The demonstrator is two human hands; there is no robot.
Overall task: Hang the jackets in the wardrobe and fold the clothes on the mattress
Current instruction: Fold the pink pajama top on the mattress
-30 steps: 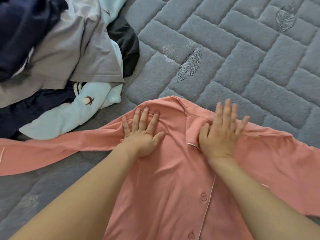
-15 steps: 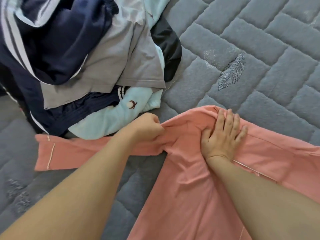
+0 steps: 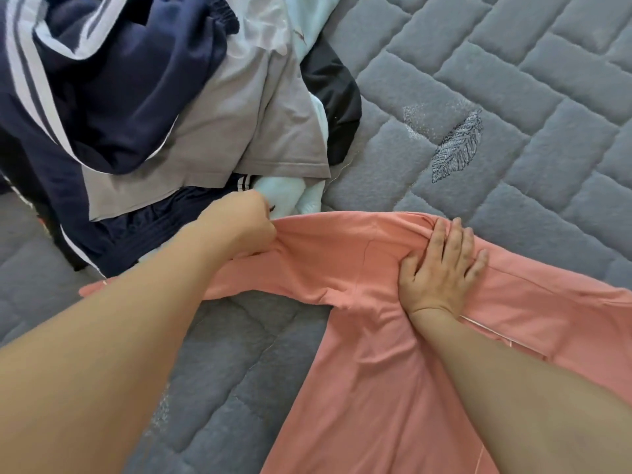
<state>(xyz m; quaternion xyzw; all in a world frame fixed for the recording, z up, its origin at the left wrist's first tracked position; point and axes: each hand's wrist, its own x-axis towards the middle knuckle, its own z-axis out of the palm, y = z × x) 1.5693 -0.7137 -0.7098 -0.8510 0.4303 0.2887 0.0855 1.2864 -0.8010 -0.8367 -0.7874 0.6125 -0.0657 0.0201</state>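
A salmon-pink shirt (image 3: 362,336) with white piping lies spread on the grey quilted mattress (image 3: 496,80). My left hand (image 3: 242,227) is curled into a fist and grips the shirt's left sleeve near the shoulder, drawing the cloth taut to the left. My right hand (image 3: 441,271) lies flat with fingers spread on the shirt by the collar, pressing it down. My left forearm hides the sleeve's outer end.
A pile of unfolded clothes (image 3: 154,97) fills the upper left: a navy garment with pale stripes, a grey shirt (image 3: 239,131), a pale blue piece (image 3: 287,196) and something black (image 3: 338,97). The pile touches the pink sleeve.
My left hand went from flat on the shirt to a fist on the left sleeve and has pulled it leftward. My right hand stayed pressed by the collar. The camera swung left.
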